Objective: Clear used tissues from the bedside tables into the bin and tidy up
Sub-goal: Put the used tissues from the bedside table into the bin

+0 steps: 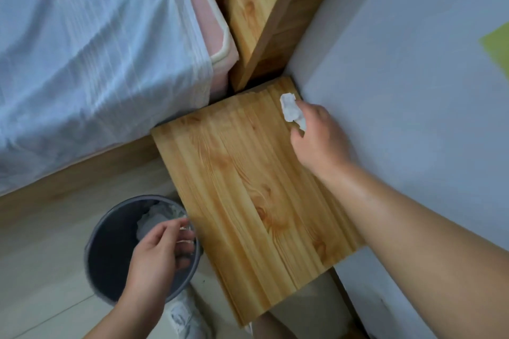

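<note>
Right grip (316, 137) pinches tissue (289, 109) by wall (399, 91); left grip (158, 252) over bin (124, 200), hold unclear

Crumpled white paper tissue (290, 110). Rectangular pine bedside table top (248, 187): honey-yellow, plank stripes, orange-brown knots. Round grey plastic bin (104, 242), darker inside. Crinkled fabric bedsheet (82, 49): pale blue-white, fine ribbing. Pink padded mattress (209, 22), cream piping. Pale lilac-grey painted wall (413, 91), yellow-green patch (498, 44). Beige floor tiles (41, 270).

Crumpled white tissue (289, 108) at table (248, 187) corner
</note>
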